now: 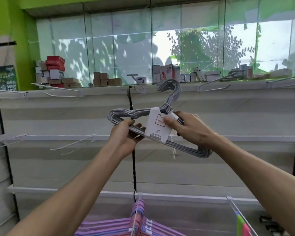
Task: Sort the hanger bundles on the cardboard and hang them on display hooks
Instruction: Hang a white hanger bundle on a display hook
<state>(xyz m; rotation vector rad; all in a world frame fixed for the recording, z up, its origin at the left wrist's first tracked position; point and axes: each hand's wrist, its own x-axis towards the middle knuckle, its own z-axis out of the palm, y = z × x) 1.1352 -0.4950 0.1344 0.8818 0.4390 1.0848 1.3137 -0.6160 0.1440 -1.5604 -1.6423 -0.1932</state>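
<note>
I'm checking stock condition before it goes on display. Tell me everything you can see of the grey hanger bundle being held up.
The grey hanger bundle is a stack of thin grey hangers, apparently coated wire, bound by a white paper sleeve printed with a red emblem and small text. Its hooks point up and left, the body tilted down to the right. The left hand grips the lower bar; the right hand holds the right shoulder, thumb on the sleeve. It is raised before the shelving, on no display hook yet.

Stacked boxes [55, 70] on ledge, glass windows [119, 48], green wall [0, 16]
</note>
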